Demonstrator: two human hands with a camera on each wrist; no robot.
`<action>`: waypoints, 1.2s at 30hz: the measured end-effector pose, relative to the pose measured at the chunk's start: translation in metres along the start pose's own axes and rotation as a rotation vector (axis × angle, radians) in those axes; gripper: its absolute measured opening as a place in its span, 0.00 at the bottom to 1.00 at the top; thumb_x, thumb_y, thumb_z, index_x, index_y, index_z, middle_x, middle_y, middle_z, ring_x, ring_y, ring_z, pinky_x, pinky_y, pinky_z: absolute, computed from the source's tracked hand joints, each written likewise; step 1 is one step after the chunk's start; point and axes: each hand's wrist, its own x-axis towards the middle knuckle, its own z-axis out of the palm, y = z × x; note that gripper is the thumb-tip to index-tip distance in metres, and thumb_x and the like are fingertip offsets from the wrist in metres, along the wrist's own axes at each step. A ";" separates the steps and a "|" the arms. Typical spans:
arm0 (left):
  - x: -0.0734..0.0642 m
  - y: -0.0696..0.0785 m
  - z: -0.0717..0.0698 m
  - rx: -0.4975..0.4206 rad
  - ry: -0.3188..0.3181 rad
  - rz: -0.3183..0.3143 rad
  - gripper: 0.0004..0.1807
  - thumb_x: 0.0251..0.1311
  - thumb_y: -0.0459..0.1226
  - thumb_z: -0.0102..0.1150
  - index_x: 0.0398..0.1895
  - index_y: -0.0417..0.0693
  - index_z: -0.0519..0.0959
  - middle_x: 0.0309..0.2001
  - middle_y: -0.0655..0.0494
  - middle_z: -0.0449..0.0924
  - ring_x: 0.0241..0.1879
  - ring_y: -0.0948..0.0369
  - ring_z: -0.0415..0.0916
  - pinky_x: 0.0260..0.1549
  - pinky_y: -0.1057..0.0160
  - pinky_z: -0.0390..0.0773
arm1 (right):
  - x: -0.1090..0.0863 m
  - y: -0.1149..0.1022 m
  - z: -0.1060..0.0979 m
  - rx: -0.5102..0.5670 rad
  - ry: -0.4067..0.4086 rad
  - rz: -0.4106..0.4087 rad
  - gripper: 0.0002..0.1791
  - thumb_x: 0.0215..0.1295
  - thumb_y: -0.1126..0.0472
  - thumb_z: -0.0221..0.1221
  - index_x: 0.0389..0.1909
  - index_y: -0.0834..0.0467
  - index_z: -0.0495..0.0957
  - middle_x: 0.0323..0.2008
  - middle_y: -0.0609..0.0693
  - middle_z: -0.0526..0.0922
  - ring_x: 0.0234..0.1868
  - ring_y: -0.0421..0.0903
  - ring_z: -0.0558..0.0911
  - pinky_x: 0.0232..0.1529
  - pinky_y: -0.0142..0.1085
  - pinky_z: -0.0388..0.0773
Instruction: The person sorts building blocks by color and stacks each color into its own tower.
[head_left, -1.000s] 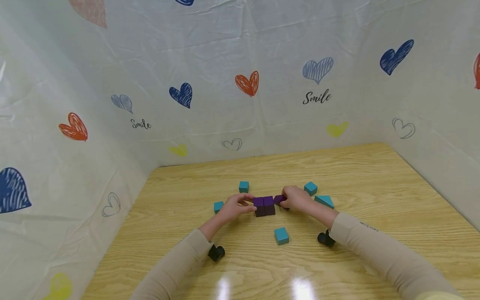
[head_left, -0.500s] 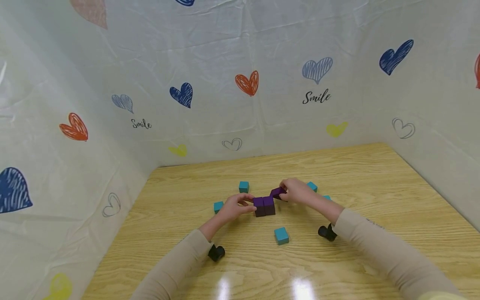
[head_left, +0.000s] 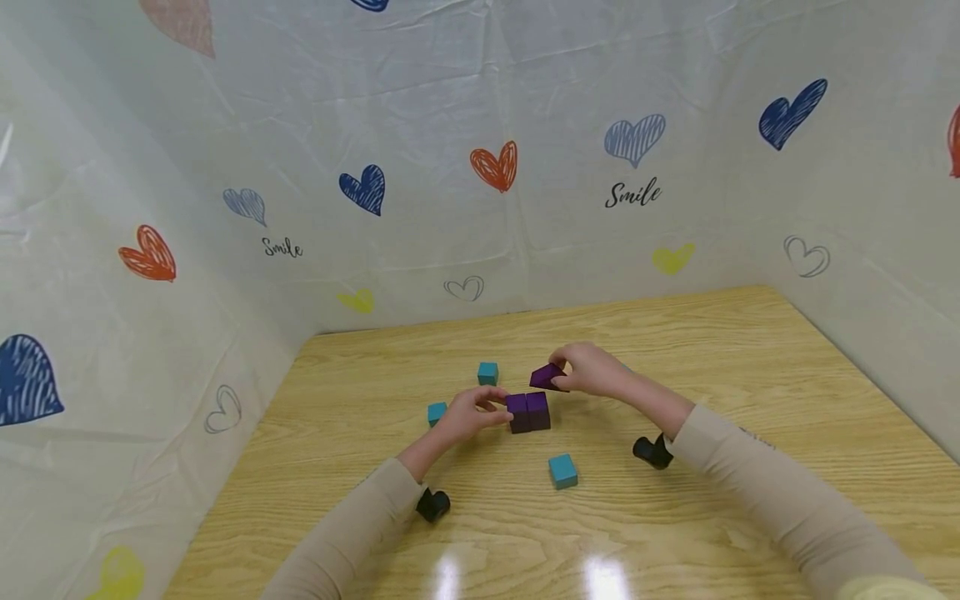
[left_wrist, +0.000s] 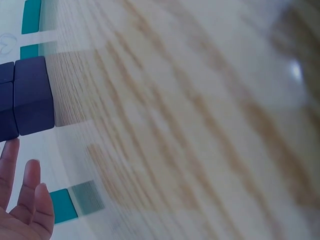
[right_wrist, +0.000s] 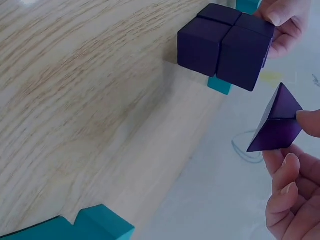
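Two purple cubes (head_left: 527,412) stand side by side on the table. My left hand (head_left: 467,415) holds the left cube at its left end, thumb at the near side and index finger at the far side. In the left wrist view, a fingertip of the left hand (left_wrist: 25,205) touches the dark purple cubes (left_wrist: 35,95). My right hand (head_left: 592,369) pinches a purple triangular block (head_left: 546,377) above and just behind the cubes, apart from them. The right wrist view shows the triangular block (right_wrist: 280,122) between thumb and fingers of the right hand (right_wrist: 295,195).
Teal cubes lie around: one behind (head_left: 488,372), one beside the left hand (head_left: 437,412), one in front (head_left: 563,472). Another teal cube (right_wrist: 105,222) and a teal triangular block (right_wrist: 40,229) lie to the right, mostly hidden by the right arm in the head view.
My right hand has lifted the purple triangular block off the table and moved it up and left, behind the cubes. The left hand and the two cubes have stayed put.
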 end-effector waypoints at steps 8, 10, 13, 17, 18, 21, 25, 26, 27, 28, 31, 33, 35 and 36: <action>0.001 0.000 -0.001 -0.008 -0.009 0.004 0.20 0.54 0.44 0.63 0.49 0.47 0.76 0.47 0.52 0.78 0.43 0.57 0.72 0.40 0.61 0.75 | 0.005 -0.017 0.001 -0.027 -0.067 0.013 0.15 0.58 0.63 0.60 0.45 0.65 0.78 0.37 0.53 0.82 0.24 0.39 0.71 0.25 0.29 0.66; 0.001 -0.001 -0.001 -0.011 -0.008 0.003 0.20 0.55 0.44 0.63 0.49 0.47 0.76 0.47 0.52 0.78 0.43 0.57 0.72 0.40 0.61 0.75 | 0.006 -0.019 0.002 -0.041 -0.078 0.007 0.15 0.58 0.62 0.60 0.45 0.64 0.79 0.38 0.53 0.82 0.25 0.38 0.71 0.26 0.29 0.67; 0.002 -0.001 -0.001 -0.011 -0.003 0.007 0.19 0.55 0.43 0.62 0.49 0.46 0.76 0.47 0.52 0.78 0.43 0.57 0.73 0.40 0.61 0.75 | 0.007 -0.022 0.002 -0.051 -0.088 0.000 0.15 0.58 0.61 0.61 0.45 0.63 0.79 0.39 0.52 0.82 0.26 0.38 0.72 0.27 0.29 0.67; -0.003 0.006 -0.001 -0.010 0.000 0.020 0.18 0.56 0.39 0.61 0.49 0.43 0.76 0.48 0.47 0.78 0.43 0.54 0.73 0.40 0.58 0.75 | 0.009 -0.024 0.003 -0.058 -0.096 -0.015 0.15 0.58 0.61 0.61 0.45 0.63 0.79 0.39 0.52 0.82 0.27 0.38 0.73 0.28 0.29 0.68; -0.005 0.011 -0.002 -0.009 -0.001 0.022 0.18 0.57 0.38 0.61 0.49 0.41 0.76 0.48 0.46 0.78 0.44 0.52 0.73 0.40 0.58 0.75 | 0.009 -0.024 0.004 -0.062 -0.098 -0.021 0.15 0.58 0.61 0.60 0.45 0.63 0.79 0.39 0.52 0.82 0.27 0.38 0.73 0.28 0.29 0.68; -0.014 0.025 -0.005 -0.008 -0.009 0.030 0.18 0.57 0.36 0.60 0.50 0.38 0.75 0.48 0.43 0.77 0.44 0.50 0.73 0.41 0.57 0.75 | 0.010 -0.026 0.006 -0.073 -0.103 -0.032 0.15 0.58 0.61 0.60 0.45 0.63 0.79 0.39 0.52 0.82 0.30 0.41 0.76 0.30 0.30 0.70; -0.020 0.035 -0.007 -0.009 -0.014 0.039 0.18 0.58 0.35 0.59 0.50 0.37 0.75 0.48 0.42 0.77 0.44 0.49 0.73 0.41 0.58 0.75 | 0.011 -0.028 0.009 -0.090 -0.109 -0.042 0.16 0.58 0.61 0.60 0.46 0.63 0.79 0.41 0.53 0.82 0.39 0.48 0.80 0.36 0.35 0.75; -0.021 0.036 -0.007 -0.010 -0.015 0.040 0.18 0.58 0.35 0.59 0.50 0.37 0.75 0.48 0.42 0.77 0.44 0.49 0.73 0.41 0.59 0.75 | 0.011 -0.028 0.009 -0.094 -0.109 -0.048 0.15 0.58 0.61 0.60 0.46 0.63 0.79 0.41 0.53 0.82 0.41 0.49 0.80 0.38 0.35 0.75; -0.021 0.036 -0.007 -0.011 -0.014 0.043 0.18 0.58 0.35 0.59 0.50 0.37 0.75 0.48 0.42 0.77 0.44 0.49 0.73 0.41 0.59 0.76 | 0.012 -0.029 0.010 -0.094 -0.111 -0.052 0.15 0.58 0.61 0.60 0.45 0.63 0.79 0.41 0.53 0.82 0.40 0.49 0.80 0.37 0.35 0.75; -0.021 0.036 -0.007 -0.010 -0.013 0.045 0.18 0.58 0.36 0.59 0.50 0.37 0.75 0.48 0.42 0.77 0.44 0.49 0.73 0.41 0.59 0.76 | 0.012 -0.029 0.011 -0.094 -0.113 -0.056 0.15 0.58 0.61 0.60 0.45 0.62 0.79 0.40 0.53 0.82 0.38 0.47 0.80 0.36 0.35 0.75; -0.021 0.035 -0.007 -0.014 -0.014 0.037 0.18 0.58 0.36 0.59 0.50 0.37 0.75 0.48 0.43 0.77 0.44 0.49 0.73 0.41 0.58 0.75 | 0.012 -0.029 0.013 -0.088 -0.118 -0.057 0.13 0.59 0.61 0.60 0.44 0.61 0.79 0.38 0.51 0.82 0.31 0.41 0.76 0.31 0.31 0.71; -0.018 0.031 -0.006 -0.010 -0.015 0.031 0.18 0.58 0.36 0.59 0.50 0.37 0.75 0.48 0.43 0.77 0.44 0.49 0.73 0.41 0.58 0.75 | 0.012 -0.029 0.015 -0.086 -0.122 -0.059 0.12 0.59 0.61 0.60 0.43 0.60 0.80 0.37 0.50 0.82 0.28 0.38 0.73 0.29 0.30 0.69; -0.013 0.021 -0.005 -0.015 -0.015 0.029 0.18 0.57 0.37 0.60 0.50 0.39 0.75 0.48 0.44 0.77 0.44 0.50 0.73 0.41 0.57 0.75 | 0.012 -0.029 0.016 -0.095 -0.121 -0.057 0.12 0.58 0.60 0.61 0.42 0.59 0.80 0.37 0.49 0.82 0.29 0.38 0.74 0.30 0.30 0.69; -0.010 0.016 -0.004 -0.014 -0.015 0.029 0.18 0.57 0.38 0.60 0.50 0.40 0.75 0.48 0.45 0.77 0.44 0.51 0.73 0.41 0.57 0.75 | 0.012 -0.029 0.016 -0.099 -0.123 -0.056 0.12 0.58 0.60 0.61 0.42 0.59 0.80 0.37 0.49 0.82 0.30 0.38 0.74 0.30 0.30 0.69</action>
